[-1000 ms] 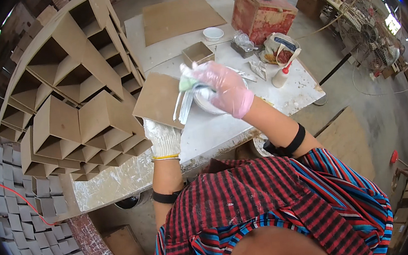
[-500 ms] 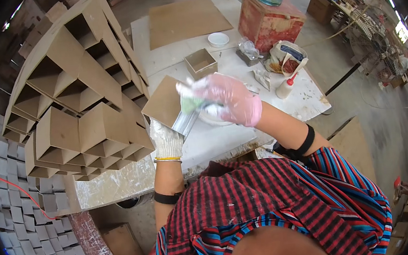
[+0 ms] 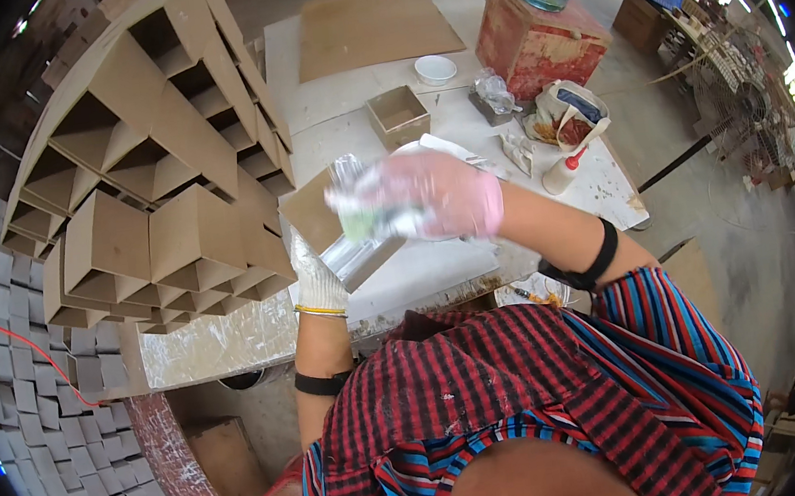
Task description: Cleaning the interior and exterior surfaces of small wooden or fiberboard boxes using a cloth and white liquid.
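My left hand (image 3: 316, 278), in a white knitted glove, holds up a square brown cardboard box (image 3: 309, 211) from below. Its fingers are mostly hidden behind the box. One side of the box is wet and shiny grey. Over that side is my right hand (image 3: 454, 189), in a pink glove, closed on a pale green and white sponge-like pad (image 3: 361, 226). Motion smears the pad and the fingertips. Just beyond the hands, a small open cardboard box (image 3: 399, 120) stands on the white table (image 3: 461, 115).
A tall stack of open cardboard boxes (image 3: 126, 112) rises at the left. Further back are a brown board (image 3: 375, 30), a white bowl (image 3: 436, 71) and a red chest (image 3: 541, 44). A bottle with a red cap (image 3: 560, 176) and a bag (image 3: 568, 116) stand at the right.
My right hand and the pad have shifted left across the box. The box has tilted, so more of its shiny side shows.
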`<state>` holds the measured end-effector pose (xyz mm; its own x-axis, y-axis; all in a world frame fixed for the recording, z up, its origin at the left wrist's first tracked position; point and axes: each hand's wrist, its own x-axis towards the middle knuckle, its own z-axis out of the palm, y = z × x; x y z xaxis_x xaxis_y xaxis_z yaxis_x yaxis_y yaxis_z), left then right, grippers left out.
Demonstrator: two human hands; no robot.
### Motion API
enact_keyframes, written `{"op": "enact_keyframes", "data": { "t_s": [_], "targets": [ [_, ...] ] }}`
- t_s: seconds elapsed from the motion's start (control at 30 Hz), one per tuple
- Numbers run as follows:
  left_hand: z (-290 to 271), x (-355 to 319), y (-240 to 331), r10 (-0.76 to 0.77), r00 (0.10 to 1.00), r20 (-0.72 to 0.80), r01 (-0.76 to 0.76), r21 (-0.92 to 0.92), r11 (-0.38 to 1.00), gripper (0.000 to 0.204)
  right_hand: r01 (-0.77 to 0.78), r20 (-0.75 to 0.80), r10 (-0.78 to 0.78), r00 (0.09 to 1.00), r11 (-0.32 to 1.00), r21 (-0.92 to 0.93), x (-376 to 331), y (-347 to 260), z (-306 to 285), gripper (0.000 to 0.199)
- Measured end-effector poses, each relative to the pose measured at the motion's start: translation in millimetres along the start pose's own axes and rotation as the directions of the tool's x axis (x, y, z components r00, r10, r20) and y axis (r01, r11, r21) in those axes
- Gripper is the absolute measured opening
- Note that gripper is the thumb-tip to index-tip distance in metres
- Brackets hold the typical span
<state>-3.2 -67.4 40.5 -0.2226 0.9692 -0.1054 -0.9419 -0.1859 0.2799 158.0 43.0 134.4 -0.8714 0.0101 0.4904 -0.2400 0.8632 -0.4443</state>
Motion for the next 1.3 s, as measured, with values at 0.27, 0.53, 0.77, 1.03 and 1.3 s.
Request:
{"op": "enact_keyframes", "data": {
  "t_s": [0.27,0.53,0.77,1.03,1.3],
  "targets": [
    [-11,-7,2,-0.026,0.997,-0.068,0.032,0.085,0.996,0.05,-0.224,-0.163,0.183,0.969,0.932,-0.286,24,49,-2,0.055],
    [-73,27,20,-0.248,0.926,0.283,0.212,0.154,0.965,0.045,0.159,0.048,-0.154,0.987,0.982,-0.107,17,4,26,0.062],
    [-14,-2,3,-0.011,0.978,-0.206,0.05,0.186,0.981,0.044,-0.006,-0.021,0.004,1.0,0.998,-0.068,33,19,16,0.056],
    [-82,13,15,-0.043,0.996,-0.083,0.074,0.429,0.9,0.052,-0.045,0.021,0.044,0.999,0.997,0.057,59,22,36,0.052],
    [-14,4,27,0.157,0.909,-0.385,-0.049,0.275,0.96,0.057,-0.25,-0.328,0.199,0.924,0.961,-0.12,52,31,1,0.045]
  ]
}}
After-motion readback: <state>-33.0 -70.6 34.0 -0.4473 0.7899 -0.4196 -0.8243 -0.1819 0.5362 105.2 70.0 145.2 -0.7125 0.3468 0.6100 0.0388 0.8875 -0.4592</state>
